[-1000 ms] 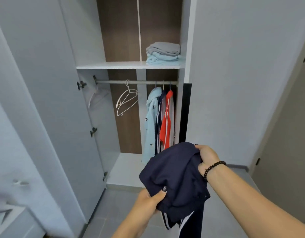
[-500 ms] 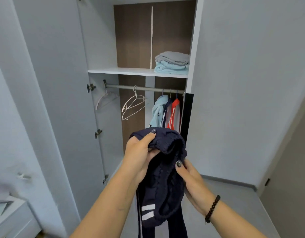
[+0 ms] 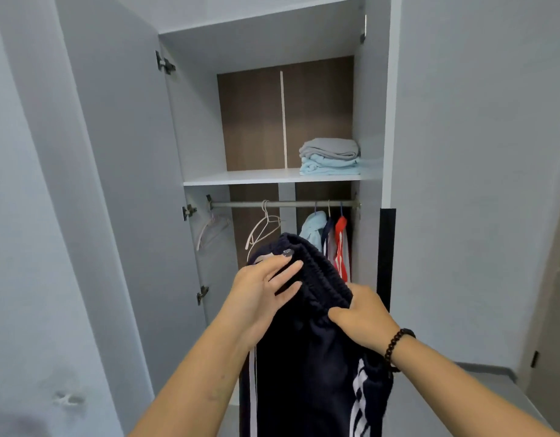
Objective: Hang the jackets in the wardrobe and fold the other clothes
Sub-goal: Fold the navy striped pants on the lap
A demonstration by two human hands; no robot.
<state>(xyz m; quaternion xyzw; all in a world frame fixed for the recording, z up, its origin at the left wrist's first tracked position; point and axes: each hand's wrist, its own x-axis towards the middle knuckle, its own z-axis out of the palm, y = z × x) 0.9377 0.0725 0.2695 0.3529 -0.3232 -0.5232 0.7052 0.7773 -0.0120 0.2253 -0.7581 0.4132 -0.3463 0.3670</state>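
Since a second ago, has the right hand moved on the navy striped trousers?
Yes. The right hand came toward the hanging rail, gripping the navy striped trousers lower.

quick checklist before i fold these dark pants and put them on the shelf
1. Both hands on the waistband: ok. The left hand and the right hand grip the elastic top of the pants.
2. Pants hang free: ok, the legs drop straight down below the hands.
3. Legs lined up for folding: cannot tell, the lower ends run out of view.
4. Room on the shelf: ok, the part left of the folded clothes is bare.
5. Way to the shelf open: ok, the wardrobe door stands wide open.
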